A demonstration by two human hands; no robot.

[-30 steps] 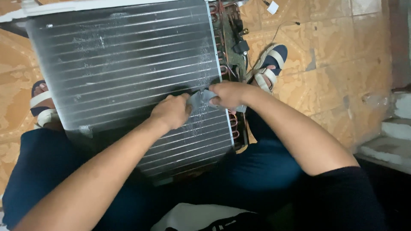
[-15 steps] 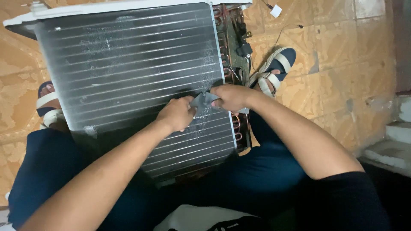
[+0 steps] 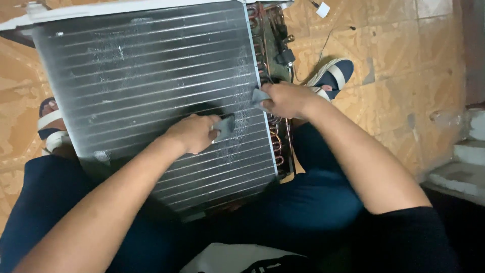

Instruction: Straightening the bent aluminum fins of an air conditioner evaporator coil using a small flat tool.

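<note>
Tiled floor (image 3: 404, 60); ribbed metal coil (image 3: 151, 91); both hands pinching grey pads.

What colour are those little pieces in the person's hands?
Grey: one piece in the left hand, another in the right. Head view.

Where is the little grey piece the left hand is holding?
In the head view, the small grey piece sits pinched in the left hand, against the finned metal coil near its lower right, just left of the right hand.

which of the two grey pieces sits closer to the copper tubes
The grey piece in the right hand, at the finned coil's right edge beside the copper tubes; the left hand's piece lies farther in.
</note>
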